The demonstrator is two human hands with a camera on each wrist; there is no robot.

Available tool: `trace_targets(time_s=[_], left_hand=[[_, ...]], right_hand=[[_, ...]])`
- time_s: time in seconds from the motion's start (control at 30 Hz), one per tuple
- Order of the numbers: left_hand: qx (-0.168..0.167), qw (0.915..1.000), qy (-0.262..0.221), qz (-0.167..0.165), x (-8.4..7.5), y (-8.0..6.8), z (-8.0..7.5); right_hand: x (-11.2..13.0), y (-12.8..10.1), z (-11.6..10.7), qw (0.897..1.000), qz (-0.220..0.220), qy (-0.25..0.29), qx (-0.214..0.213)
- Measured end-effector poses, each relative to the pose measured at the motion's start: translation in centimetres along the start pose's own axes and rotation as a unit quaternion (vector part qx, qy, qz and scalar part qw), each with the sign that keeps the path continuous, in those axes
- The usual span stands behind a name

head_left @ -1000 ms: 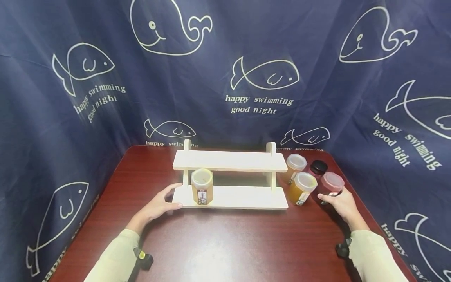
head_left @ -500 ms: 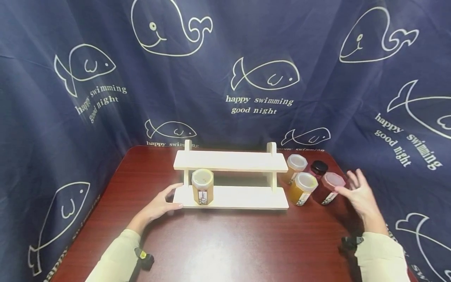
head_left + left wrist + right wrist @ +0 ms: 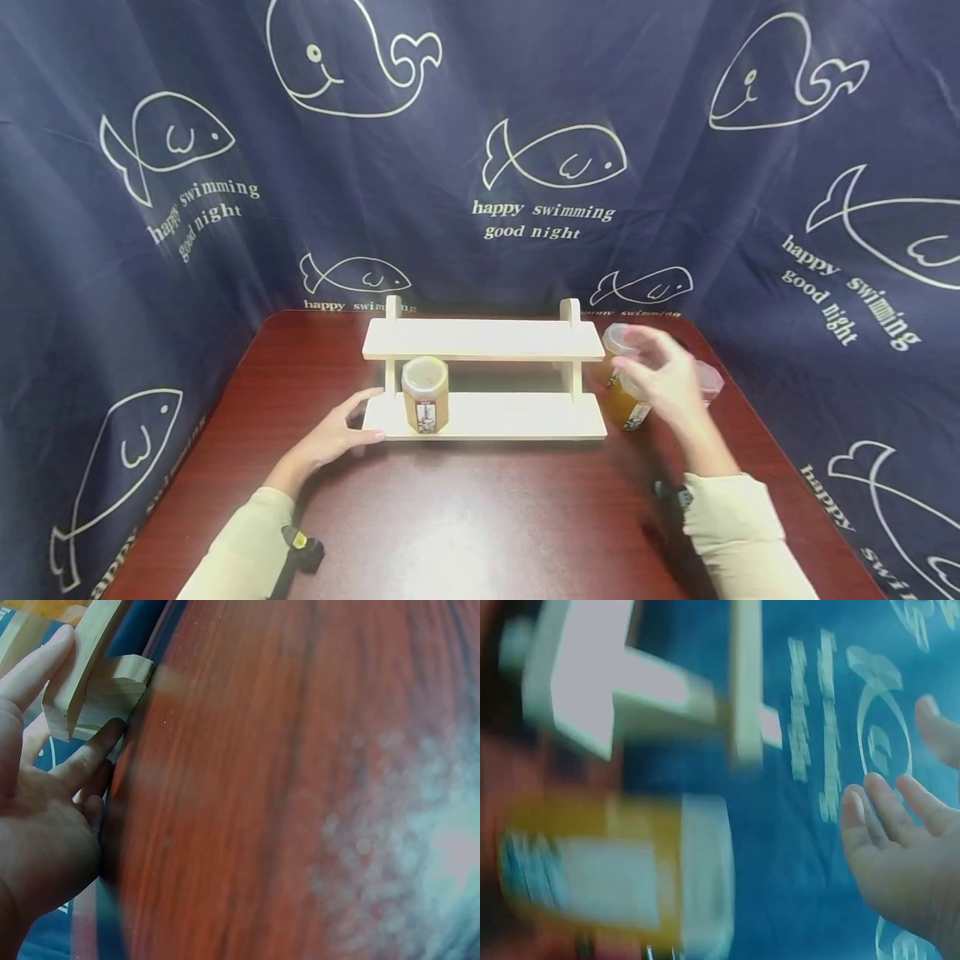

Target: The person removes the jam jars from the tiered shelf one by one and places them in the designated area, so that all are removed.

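Note:
A pale two-tier wooden shelf (image 3: 483, 337) stands at the back of the table. My left hand (image 3: 330, 437) holds the left end of its lower board, thumb at the front edge and fingers behind; the left wrist view shows the board (image 3: 82, 667) between them. One honey-coloured jar (image 3: 426, 400) stands upright at the left of the lower tier. My right hand (image 3: 667, 379), blurred and holding nothing, reaches over the jars at right, partly hiding an amber jar (image 3: 628, 410). In the right wrist view its fingers (image 3: 892, 814) are spread beside that blurred jar (image 3: 585, 870).
Behind the amber jar stands another white-lidded jar (image 3: 617, 337), close to the shelf's right end. A pink-lidded jar (image 3: 709, 381) shows past my right hand, which hides the black-lidded one. A dark blue printed curtain (image 3: 420, 167) surrounds the red-brown table (image 3: 450, 508).
My right hand has let go of the pink-lidded jar, drawn off to its right, then swung left over the amber jar. The left hand keeps its place at the shelf.

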State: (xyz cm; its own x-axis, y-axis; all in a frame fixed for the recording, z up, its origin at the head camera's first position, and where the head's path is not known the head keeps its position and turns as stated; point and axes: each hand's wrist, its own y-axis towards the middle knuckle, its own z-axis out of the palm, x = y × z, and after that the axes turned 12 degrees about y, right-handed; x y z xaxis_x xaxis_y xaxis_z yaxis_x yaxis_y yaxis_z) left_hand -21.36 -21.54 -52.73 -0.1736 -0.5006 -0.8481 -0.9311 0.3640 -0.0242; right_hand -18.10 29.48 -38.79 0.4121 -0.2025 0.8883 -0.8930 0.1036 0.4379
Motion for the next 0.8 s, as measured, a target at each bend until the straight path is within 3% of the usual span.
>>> trace_targets(time_s=[0.23, 0.37, 0.6, 0.8], left_hand=[[0.0, 1.0, -0.006, 0.002, 0.0, 0.0, 0.1], [0.0, 1.0, 0.0, 0.0, -0.2, 0.0, 0.1], [0.0, 1.0, 0.002, 0.002, -0.4, -0.2, 0.1], [0.001, 1.0, 0.003, 0.005, -0.3, -0.2, 0.0]], right_hand=[[-1.5, -1.8, 9.2, 0.994, 0.059, -0.001, 0.097], [-1.6, -3.1, 13.5, 0.989, 0.08, 0.013, 0.125], [-1.3, -4.1, 18.9, 0.981, 0.095, 0.037, 0.162], [-0.7, -4.9, 22.7, 0.98, 0.089, -0.002, 0.175]])
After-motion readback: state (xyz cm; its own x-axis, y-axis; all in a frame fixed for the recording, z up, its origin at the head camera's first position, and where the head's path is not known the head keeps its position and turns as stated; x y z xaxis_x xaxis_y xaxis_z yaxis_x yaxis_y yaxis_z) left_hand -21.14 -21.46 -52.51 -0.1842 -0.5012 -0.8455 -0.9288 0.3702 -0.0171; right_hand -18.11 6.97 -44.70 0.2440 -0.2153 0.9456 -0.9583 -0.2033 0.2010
